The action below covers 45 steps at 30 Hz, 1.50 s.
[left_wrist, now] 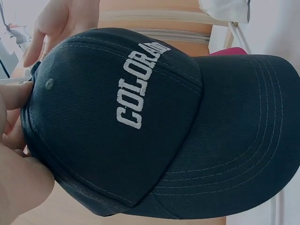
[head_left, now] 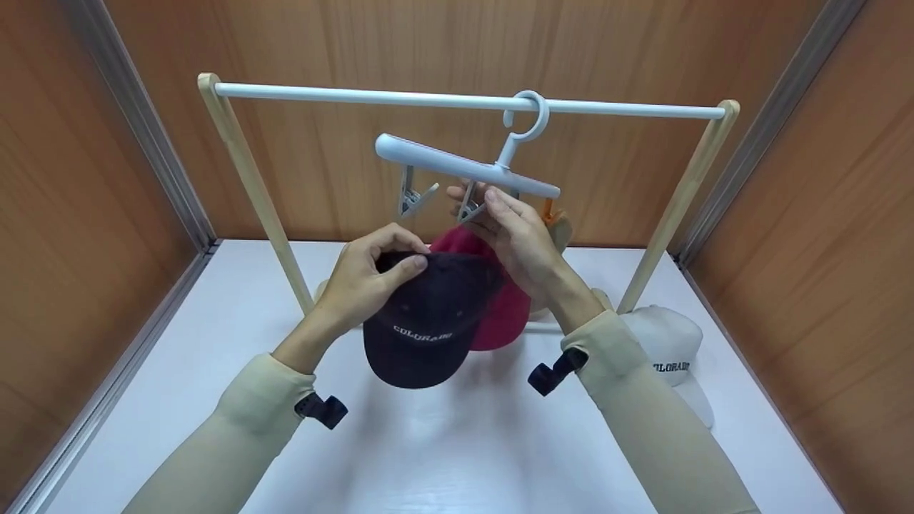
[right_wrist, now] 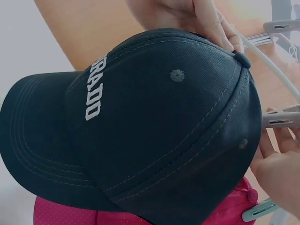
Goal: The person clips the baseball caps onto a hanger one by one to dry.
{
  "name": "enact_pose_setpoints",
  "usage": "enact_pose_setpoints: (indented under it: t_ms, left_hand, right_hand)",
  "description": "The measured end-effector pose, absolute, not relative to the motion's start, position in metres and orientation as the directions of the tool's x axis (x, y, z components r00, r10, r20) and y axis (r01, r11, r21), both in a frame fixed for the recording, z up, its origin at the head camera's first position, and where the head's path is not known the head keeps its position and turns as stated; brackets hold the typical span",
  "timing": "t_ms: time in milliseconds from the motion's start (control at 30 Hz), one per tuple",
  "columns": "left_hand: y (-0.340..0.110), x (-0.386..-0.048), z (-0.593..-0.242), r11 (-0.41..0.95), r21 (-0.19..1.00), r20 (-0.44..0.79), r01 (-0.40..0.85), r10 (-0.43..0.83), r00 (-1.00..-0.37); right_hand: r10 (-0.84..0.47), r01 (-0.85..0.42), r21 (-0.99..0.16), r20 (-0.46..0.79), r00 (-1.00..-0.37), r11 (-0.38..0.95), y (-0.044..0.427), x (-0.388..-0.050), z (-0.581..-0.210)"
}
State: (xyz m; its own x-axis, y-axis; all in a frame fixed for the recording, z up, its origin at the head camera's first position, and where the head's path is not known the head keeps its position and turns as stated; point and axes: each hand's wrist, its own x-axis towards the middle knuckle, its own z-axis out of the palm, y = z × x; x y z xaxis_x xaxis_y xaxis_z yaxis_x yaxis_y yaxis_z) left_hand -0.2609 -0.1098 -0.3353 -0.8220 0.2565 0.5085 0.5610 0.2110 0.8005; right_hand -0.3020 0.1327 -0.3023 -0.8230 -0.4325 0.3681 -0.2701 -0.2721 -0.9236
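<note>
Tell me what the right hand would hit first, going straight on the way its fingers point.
For the right hand, the gray clip comes first, at its fingertips; beyond it, the hanger bar looks next, though depth is unclear.

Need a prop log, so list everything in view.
panels: 3, brown, back and sides
strips: several, grey, panel edges
tabletop: 1, white, below
rack: 1, white and wooden, on tabletop
hanger: 1, pale blue, on the rack
grey clips: 2, grey, under hanger
orange clip: 1, orange, hanger's right end
tan item: 1, tan, below orange clip, mostly hidden
red cap: 1, red, below hanger
green clip: 1, green, at red cap
dark cap: 1, near-black, before red cap
white cap: 1, white, tabletop's right
wrist devices: 2, black, wrists
sleeves: 2, beige, forearms
left hand: 1, bare, on dark cap
right hand: 1, bare, at grey clip
</note>
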Motion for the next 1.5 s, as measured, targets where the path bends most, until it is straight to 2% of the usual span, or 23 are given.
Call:
enact_pose_setpoints:
  t_ms: [500, 1033, 1500]
  left_hand:
    - [-0.109, -0.264, -0.337, 0.232, 0.796, 0.504, 0.559, 0.256, -0.825]
    - [-0.106, -0.269, -0.346, 0.277, 0.8, 0.489, 0.533, 0.214, -0.846]
    - [-0.106, -0.274, -0.353, 0.273, 0.829, 0.454, 0.489, 0.184, -0.872]
  right_hand:
    - [-0.436, -0.233, -0.936, 0.33, -0.837, -0.262, 0.129, -0.306, -0.298]
    - [-0.382, -0.301, -0.948, 0.317, -0.868, -0.103, 0.124, -0.313, -0.3]
    - [-0.323, -0.288, -0.957, 0.281, -0.904, -0.025, 0.114, -0.321, -0.303]
